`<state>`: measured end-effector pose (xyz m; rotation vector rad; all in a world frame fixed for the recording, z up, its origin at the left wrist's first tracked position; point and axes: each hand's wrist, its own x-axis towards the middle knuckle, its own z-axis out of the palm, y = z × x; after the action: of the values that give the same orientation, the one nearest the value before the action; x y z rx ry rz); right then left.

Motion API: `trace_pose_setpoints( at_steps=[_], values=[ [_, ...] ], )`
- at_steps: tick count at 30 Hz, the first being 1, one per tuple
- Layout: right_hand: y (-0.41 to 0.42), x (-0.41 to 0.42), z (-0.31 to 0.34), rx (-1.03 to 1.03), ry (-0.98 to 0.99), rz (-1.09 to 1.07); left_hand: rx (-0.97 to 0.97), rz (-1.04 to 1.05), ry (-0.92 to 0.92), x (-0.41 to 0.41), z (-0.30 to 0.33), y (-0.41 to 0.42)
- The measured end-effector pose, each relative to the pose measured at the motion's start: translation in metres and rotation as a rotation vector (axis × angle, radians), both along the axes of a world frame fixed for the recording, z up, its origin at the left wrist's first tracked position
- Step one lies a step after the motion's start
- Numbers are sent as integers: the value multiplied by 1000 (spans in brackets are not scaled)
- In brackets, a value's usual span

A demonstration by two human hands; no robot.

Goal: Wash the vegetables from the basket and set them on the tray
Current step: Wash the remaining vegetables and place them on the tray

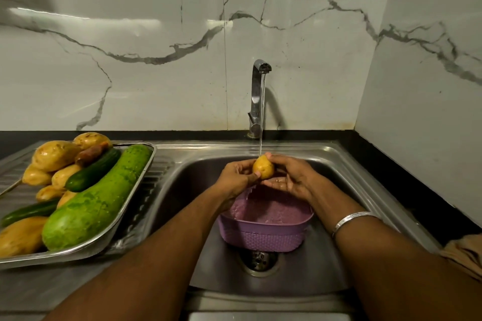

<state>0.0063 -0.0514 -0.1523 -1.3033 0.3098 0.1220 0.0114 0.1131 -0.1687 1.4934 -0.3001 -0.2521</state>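
Potato (263,168): small, yellow, wet, under tap stream | left hand (234,177) grip grasping it | right hand (292,177) grip grasping it

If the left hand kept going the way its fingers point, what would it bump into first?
Probably the potato. The left hand points right, its fingers already touching it under the water. Past the potato comes the right hand, though depth is hard to judge in this view.

Both forearms reached forward, the left hand (234,176) and right hand (292,177) cupped together, fingers curled, gripping.
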Motion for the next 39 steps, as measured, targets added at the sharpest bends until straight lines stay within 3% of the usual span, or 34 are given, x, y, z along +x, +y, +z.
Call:
trace_pose_setpoints(
  at_steps=[4,9,12,15,19,27,32,39],
  values=[
    [8,1,3,-35,-39,-152,-44,4,-25,0,-2,-4],
    [19,-3,8,38,-119,-153,-241,239,82,-1,3,-27],
    [19,-3,5,32,-110,-180,-185,257,150,1,1,-34],
    [8,-5,2,2,-87,-179,-84,139,182,3,-1,-31],
    [2,-4,0,91,-56,-173,-112,52,201,8,1,-19],
    [11,-3,8,26,-112,-119,-202,324,278,6,11,-23],
    [9,-2,8,-23,-124,-115,-168,284,266,2,14,-21],
    [3,-6,6,-4,-87,-126,-184,21,315,0,17,-5]
  ],
)
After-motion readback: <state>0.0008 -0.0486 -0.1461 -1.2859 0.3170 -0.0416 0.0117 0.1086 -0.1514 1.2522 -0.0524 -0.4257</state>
